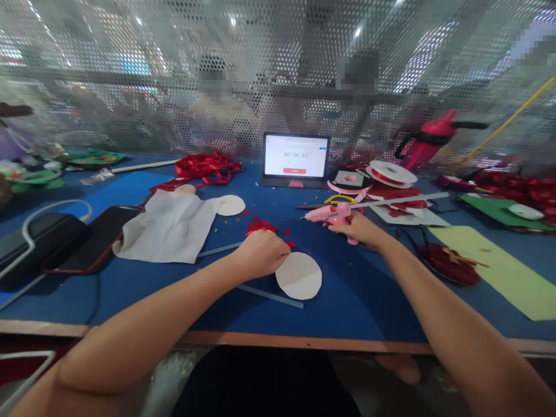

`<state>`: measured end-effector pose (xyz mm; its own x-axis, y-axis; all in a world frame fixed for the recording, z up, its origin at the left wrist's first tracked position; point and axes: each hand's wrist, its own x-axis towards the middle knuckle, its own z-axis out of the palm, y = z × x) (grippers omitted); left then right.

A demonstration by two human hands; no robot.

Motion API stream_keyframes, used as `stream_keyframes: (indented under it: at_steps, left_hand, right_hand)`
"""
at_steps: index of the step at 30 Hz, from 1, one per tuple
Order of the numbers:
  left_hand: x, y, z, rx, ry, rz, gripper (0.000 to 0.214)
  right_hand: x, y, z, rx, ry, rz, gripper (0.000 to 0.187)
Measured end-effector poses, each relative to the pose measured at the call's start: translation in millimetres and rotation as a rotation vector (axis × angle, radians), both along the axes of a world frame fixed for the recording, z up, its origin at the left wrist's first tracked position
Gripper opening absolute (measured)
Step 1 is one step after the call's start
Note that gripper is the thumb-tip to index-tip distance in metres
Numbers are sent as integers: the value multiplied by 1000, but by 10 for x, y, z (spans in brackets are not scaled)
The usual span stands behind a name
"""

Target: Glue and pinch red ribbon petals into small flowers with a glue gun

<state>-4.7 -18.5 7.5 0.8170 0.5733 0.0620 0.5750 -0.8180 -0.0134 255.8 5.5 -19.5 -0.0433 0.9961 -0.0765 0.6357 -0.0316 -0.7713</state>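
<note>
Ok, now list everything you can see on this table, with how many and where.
blue table: one, blue, under everything
tablet: one, black frame, far centre, showing a timer
red ribbon: one tangled heap, red, far left
ribbon spools: two, white and black-pink, right of the tablet
water bottle: one, pink, far right
phone: one, dark, left
cloth sheet: one, white, left of centre
paper circles: two, white, by the left hand and beyond the cloth
red scraps: many, red, above the left hand
glue sticks: three, pale, centre
card sheets: two, green shades, right
hot glue gun: one, pink, in the right hand
left hand: on the table, centre
right hand: gripping the gun
</note>
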Motion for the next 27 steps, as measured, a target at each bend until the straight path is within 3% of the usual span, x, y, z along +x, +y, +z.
stream_keyframes:
  at_steps: [8,12,16,27]
  left_hand:
    - [-4,8,-9,-2,-11,-6,27]
    - [-7,14,-25,-4,-38,-15,28]
    - [-3,12,-32,-2,-38,-11,29]
    - [-5,-1,-8,2,-33,-11,28]
  right_hand:
    - [-29,6,35,-89,91,-100,21]
    - [-32,-20,53,-66,67,-50,28]
    - [-65,-12,25,-40,84,-99,37]
    - [-99,-27,33,-19,170,-131,39]
